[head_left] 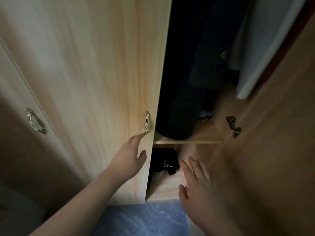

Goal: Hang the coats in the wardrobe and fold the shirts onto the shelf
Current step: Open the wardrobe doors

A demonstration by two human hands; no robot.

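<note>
So the dark coat (196, 68) is hanging inside the wardrobe, filling the open gap between the two doors, hem reaching down to the shelf (189, 142). Looks like thick, heavy fabric, soft and floppy, not slippery, nothing to break. There's a metal button or eyelet showing up near the top. If it needs moving I'd take it by the hanger or shoulders, not the hem, though the hanger is out of view up top.

Under the shelf there's a dark folded shirt (165, 161) in the lower compartment, pushed to the left side. Soft and light I'd guess, best picked up from underneath with both palms so the fold doesn't fall apart.

The left hand (132, 155) sits at about 8 o'clock from the coat's hem, fingers spread and relaxed, holding nothing, fingertips right by the little gold handle (146, 124) on the left door (102, 82). Can't tell if it's actually touching.

The right hand (197, 186) is at 4 o'clock from the folded shirt, just beside it, fingers straight and fanned out, also carrying nothing. The right door (272, 133) stands open at 3 o'clock, blue floor (144, 218) at 6.
</note>
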